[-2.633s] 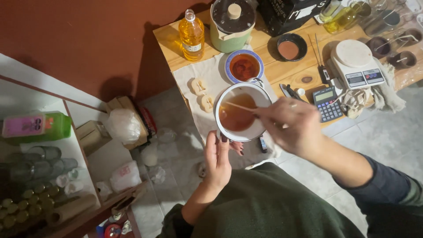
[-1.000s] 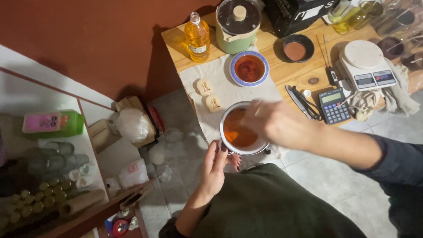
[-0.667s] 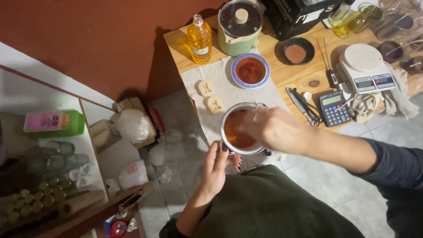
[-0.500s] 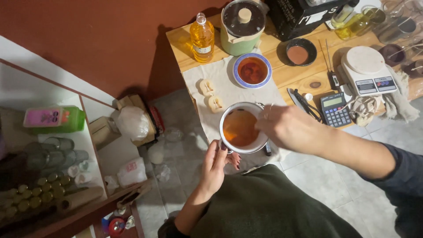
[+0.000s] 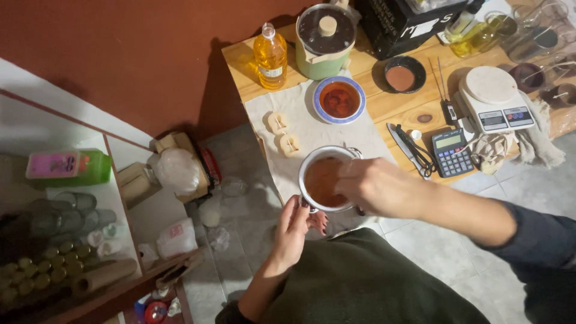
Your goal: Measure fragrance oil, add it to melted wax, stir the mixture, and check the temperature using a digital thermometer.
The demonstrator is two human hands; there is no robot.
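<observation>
The metal pot [image 5: 324, 180] sits at the centre of the frame, at the near edge of the wooden counter [image 5: 414, 111], resting on a pale cloth [image 5: 300, 120]. It contains an orange-brown liquid.

Left hand [image 5: 294, 231]: positioned just below the pot, at lower centre of the frame. The fingers are curled up against the pot's near rim and wall, in contact with it. A full closed grasp cannot be confirmed.

Right hand [image 5: 375, 189]: positioned over the right side of the pot, entering from the right of the frame with a dark sleeve at the forearm. The fingers are drawn together above the liquid. Whether they hold anything cannot be told; the fingertips are blurred.

Surrounding items on the counter:
- A blue-rimmed bowl [image 5: 339, 99] with dark red-brown contents, on the cloth just above the pot.
- Two small pale moulded pieces [image 5: 283, 133], on the cloth to the left of the bowl.
- A bottle of yellow oil [image 5: 270, 55], at upper centre.
- A green lidded cooker [image 5: 326, 39], just right of the bottle.
- A small dark bowl [image 5: 400, 75] of brown powder, right of the cooker.
- A white kitchen scale [image 5: 493, 99], at upper right.
- A calculator [image 5: 452, 153], below the scale.
- Scissors [image 5: 414, 149], just left of the calculator.

A shelf [image 5: 60, 240] at lower left carries a green bottle [image 5: 69, 168] and jars.
</observation>
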